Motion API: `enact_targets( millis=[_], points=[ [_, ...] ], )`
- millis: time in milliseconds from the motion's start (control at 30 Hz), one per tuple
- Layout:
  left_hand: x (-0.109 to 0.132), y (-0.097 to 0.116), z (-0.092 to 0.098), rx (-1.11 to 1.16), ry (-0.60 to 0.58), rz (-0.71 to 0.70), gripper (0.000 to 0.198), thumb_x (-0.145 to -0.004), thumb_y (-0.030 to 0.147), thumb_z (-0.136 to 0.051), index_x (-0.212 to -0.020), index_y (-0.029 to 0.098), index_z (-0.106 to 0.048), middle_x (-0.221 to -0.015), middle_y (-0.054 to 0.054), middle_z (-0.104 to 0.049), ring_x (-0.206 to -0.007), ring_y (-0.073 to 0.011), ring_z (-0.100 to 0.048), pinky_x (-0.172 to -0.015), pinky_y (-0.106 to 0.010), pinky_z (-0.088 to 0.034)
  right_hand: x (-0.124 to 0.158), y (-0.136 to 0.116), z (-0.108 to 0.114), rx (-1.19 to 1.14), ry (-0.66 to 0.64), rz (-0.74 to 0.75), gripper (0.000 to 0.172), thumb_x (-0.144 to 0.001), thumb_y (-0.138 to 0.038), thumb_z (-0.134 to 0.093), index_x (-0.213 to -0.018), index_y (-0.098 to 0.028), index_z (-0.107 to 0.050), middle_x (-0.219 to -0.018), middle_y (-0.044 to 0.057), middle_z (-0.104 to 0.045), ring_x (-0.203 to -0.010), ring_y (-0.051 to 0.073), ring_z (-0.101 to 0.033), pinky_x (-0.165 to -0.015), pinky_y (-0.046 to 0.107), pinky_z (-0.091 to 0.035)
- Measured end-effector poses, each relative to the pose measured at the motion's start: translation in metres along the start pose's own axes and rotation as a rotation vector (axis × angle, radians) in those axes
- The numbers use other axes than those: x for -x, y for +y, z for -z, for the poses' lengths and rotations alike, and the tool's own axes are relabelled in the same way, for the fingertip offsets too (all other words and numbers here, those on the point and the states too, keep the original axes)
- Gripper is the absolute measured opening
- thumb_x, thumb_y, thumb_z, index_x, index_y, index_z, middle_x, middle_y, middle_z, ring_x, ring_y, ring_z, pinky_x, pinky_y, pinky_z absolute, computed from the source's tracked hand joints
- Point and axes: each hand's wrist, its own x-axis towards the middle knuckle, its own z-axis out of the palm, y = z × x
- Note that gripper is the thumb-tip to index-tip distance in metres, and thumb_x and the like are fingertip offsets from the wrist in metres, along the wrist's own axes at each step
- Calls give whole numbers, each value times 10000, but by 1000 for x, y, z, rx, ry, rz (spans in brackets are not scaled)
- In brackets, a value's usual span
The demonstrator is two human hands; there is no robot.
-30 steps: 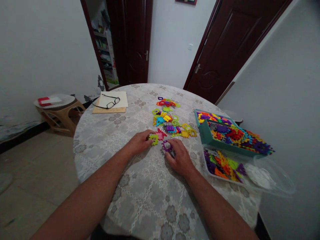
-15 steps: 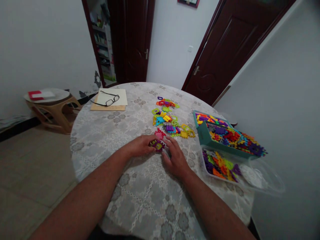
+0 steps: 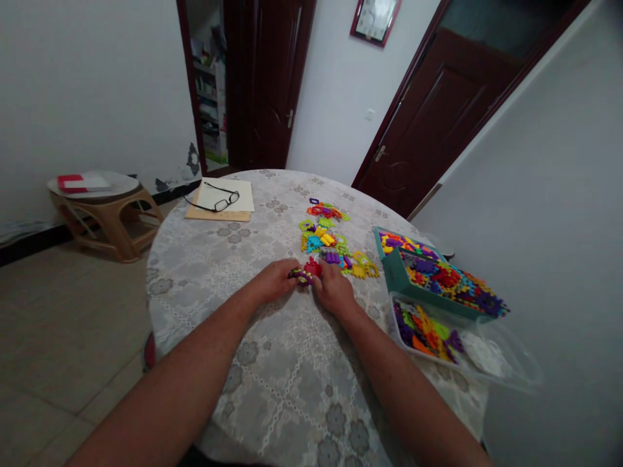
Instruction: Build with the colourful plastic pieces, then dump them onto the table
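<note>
1. Purple and green, the joined piece [image 3: 302,276] lies on the table between the two hands, near the middle of the cloth.
2. The left hand [image 3: 273,283] rests low on the cloth with its fingers curled in, and its fingertips are closed on the left end of the joined piece.
3. The right hand [image 3: 333,291] lies palm down with its fingers bent. Its tips press against the right end of the joined piece and touch the red piece [image 3: 313,266] just behind it. Whether it truly grips either one cannot be told.
4. Both forearms reach in from the near edge of the round table [image 3: 272,389], which is covered in a pale patterned cloth.
5. Just beyond the hands, a loose spread of coloured pieces [image 3: 329,241] runs away toward the far edge.
6. To the right stands a teal box [image 3: 400,275] heaped with more pieces. Just in front of it is a clear tray [image 3: 506,373], partly filled.
7. At the far left of the table, a pair of glasses [image 3: 221,201] lies on a sheet of paper [image 3: 243,194].
8. Off the table to the left, a wooden stool [image 3: 109,217] stands by the wall.
9. A framed clock [image 3: 374,18] hangs on the far wall between two dark doors.
</note>
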Motion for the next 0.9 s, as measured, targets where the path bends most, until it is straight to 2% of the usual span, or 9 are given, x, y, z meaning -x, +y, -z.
enact_targets(
  millis=[100,300,400,467,533,633,700,800,900],
  points=[
    [-2,1,1,-84,-1,43,161,-848,210,-610,-905,219,-760,-913,-44,-744,-879,-227,-668,-812,-313,-490,1,-2,-4,19,3,-46,408,-1061,-423,-548,-1391,-187,-587,-1299,168,-662,-1108,288,-696,-907,387,-551],
    [-3,1,-1,-146,2,15,250,-869,166,-608,-1023,222,-795,-1046,-58,-782,-1008,-230,-690,-936,-313,-501,11,10,-9,-260,130,-49,432,-934,-377,-714,-1308,-211,-574,-1249,113,-706,-1125,274,-683,-922,369,-535],
    [-3,-3,-3,-83,7,-4,328,-869,175,-606,-1123,237,-804,-1126,-57,-796,-1066,-232,-703,-992,-322,-508,14,9,-11,-410,162,6,350,-933,-322,-666,-1259,-225,-582,-1138,64,-740,-959,233,-702,-856,341,-533],
    [-3,-5,-3,-9,-2,19,335,-870,209,-611,-1138,237,-810,-1108,-53,-807,-1045,-234,-713,-982,-327,-528,15,6,-12,-503,167,64,244,-941,-273,-607,-1181,-229,-600,-1017,30,-740,-818,196,-681,-800,313,-524],
    [-4,-6,-3,80,-10,53,339,-863,266,-636,-1147,222,-815,-1080,-59,-816,-1006,-245,-724,-946,-336,-554,15,3,-11,-561,179,142,177,-935,-235,-569,-1106,-229,-613,-936,14,-718,-765,178,-658,-776,294,-516],
    [-8,-5,-2,186,-17,77,367,-854,327,-661,-1154,180,-813,-1073,-90,-818,-956,-261,-733,-891,-357,-575,15,0,-10,-584,222,277,190,-908,-194,-545,-1075,-221,-632,-954,32,-709,-841,188,-663,-809,295,-522],
    [-12,-2,-3,228,-63,65,358,-865,322,-643,-1136,160,-812,-1039,-100,-812,-900,-251,-729,-843,-353,-575,14,1,-9,-584,245,326,236,-885,-162,-525,-1080,-217,-647,-976,43,-712,-882,197,-665,-839,305,-530],
    [-17,5,-8,217,-139,55,290,-861,293,-639,-1040,146,-813,-906,-86,-789,-777,-218,-686,-741,-325,-545,9,9,-7,-545,340,249,301,-862,-116,-476,-1073,-218,-665,-983,56,-716,-931,212,-673,-891,329,-542],
    [-22,13,-17,187,-174,47,216,-855,267,-659,-963,149,-804,-858,-76,-775,-732,-198,-653,-708,-311,-519,2,26,-6,-412,520,103,377,-874,-97,-448,-1157,-194,-677,-1137,118,-713,-1121,248,-644,-1046,403,-508]
  ],
)
